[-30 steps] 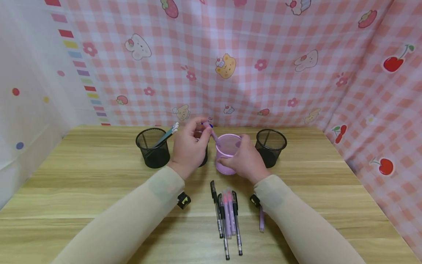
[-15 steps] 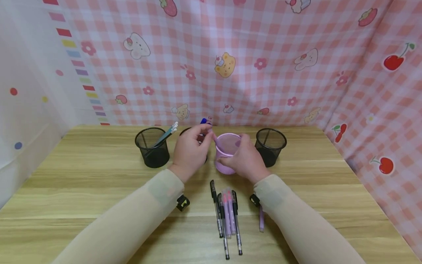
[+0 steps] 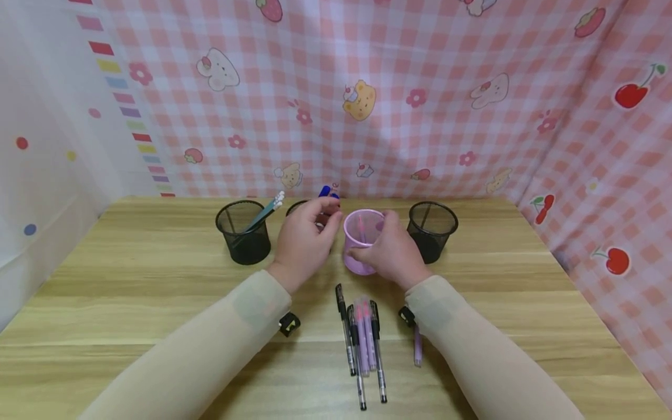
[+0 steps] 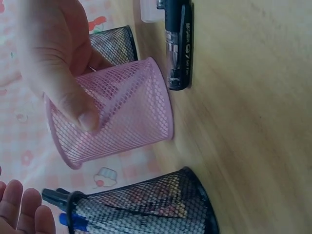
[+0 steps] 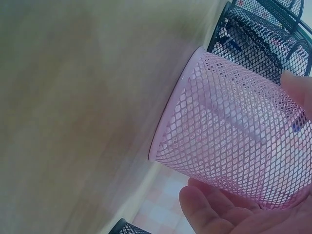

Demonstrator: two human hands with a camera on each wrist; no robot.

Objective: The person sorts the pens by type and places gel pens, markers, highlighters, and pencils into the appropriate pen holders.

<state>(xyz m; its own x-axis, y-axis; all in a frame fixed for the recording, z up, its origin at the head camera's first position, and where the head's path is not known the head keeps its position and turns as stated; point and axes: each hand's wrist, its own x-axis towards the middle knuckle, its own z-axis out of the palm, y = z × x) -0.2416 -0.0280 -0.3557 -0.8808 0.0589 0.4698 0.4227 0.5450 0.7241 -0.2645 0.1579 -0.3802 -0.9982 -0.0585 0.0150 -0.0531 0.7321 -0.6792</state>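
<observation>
My right hand (image 3: 395,251) grips the pink mesh pen holder (image 3: 358,265) by its right side, thumb at the front. The holder stands upright on the table. Inside it leans a purple pen with a pink part (image 3: 361,227). My left hand (image 3: 307,242) hovers just left of the pink holder with its fingers loosely bent and nothing between them. Behind that hand, mostly hidden, is a black mesh pen holder (image 4: 146,209) with blue and dark pens in it. The left wrist view shows the left fingertips near its rim.
A black mesh holder (image 3: 247,248) with teal, white-tipped pencils (image 3: 265,213) stands far left. Another black holder (image 3: 433,233) is right of the pink one. In front lie several black pens (image 3: 345,332) and purple pens (image 3: 366,341); one purple pen (image 3: 417,350) lies partly under the right forearm.
The purple pen has left my left fingers and now leans inside the pink holder. My left hand stays beside it, and my right hand keeps its grip on the holder.
</observation>
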